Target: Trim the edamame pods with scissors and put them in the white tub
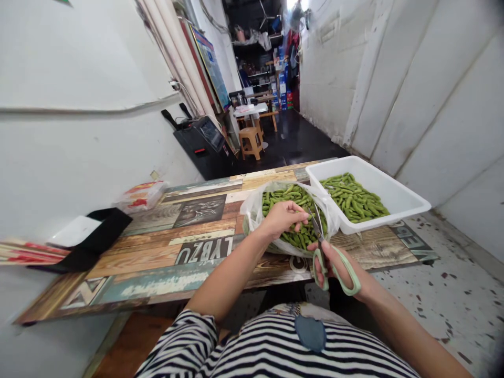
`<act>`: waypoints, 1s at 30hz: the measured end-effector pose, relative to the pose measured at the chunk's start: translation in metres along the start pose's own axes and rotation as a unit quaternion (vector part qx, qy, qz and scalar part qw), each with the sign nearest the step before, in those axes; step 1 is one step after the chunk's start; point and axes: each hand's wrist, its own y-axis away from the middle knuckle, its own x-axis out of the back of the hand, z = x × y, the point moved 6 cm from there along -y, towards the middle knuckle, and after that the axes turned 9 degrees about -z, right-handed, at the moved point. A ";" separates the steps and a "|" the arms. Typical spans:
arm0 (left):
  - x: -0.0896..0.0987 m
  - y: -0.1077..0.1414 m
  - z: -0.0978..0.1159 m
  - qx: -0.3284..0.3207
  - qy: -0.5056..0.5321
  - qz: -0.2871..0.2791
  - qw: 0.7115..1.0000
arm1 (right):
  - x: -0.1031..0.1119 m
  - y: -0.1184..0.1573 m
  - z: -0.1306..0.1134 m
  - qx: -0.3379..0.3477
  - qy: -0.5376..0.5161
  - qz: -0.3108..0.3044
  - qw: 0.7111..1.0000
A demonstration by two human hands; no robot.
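Note:
My left hand (285, 217) is over a clear plastic bag (252, 206) heaped with green edamame pods (289, 194). Its thumb and fingers are pinched together; whatever is between them is too small to make out. My right hand (339, 265) grips scissors with pale green handles (352, 286) at the bag's near right side. Their dark blades stand apart and point up toward my left fingertips. To the right, a white plastic tub (401, 197) holds more edamame pods (354, 197) in its left part. The bag touches the tub's near left side.
The patchwork-print table (157, 262) carries a black holder (94, 236) with chopsticks (35, 253) at far left and a plastic packet (139, 197) by the wall. Beyond its far edge stand a black machine (205, 144) and a stool (251, 142).

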 end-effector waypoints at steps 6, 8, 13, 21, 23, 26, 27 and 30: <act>-0.007 -0.001 -0.005 -0.013 -0.022 -0.009 1.000 | -0.002 -0.001 -0.005 -0.007 0.029 0.020 0.999; -0.007 -0.002 -0.006 -0.010 -0.016 -0.009 1.000 | -0.002 0.001 -0.003 -0.029 0.005 0.046 0.999; 0.007 -0.007 -0.004 -0.007 0.091 0.015 0.996 | 0.003 0.004 -0.006 -0.009 -0.056 0.085 0.995; 0.010 -0.016 -0.005 -0.008 -0.264 0.005 0.964 | 0.005 0.007 -0.002 -0.017 -0.092 0.068 0.993; 0.005 -0.017 -0.007 -0.009 -0.430 0.041 0.902 | 0.006 0.008 -0.001 -0.014 -0.081 0.068 0.994; 0.001 -0.020 -0.008 -0.001 -0.554 0.119 0.824 | 0.005 0.008 -0.001 -0.004 -0.070 0.062 0.996; 0.000 -0.021 -0.010 0.000 -0.567 0.126 0.814 | 0.005 0.008 -0.001 -0.004 -0.067 0.060 0.996; -0.005 -0.027 -0.014 0.001 -0.584 0.117 0.803 | 0.004 0.007 -0.001 -0.009 -0.057 0.058 0.997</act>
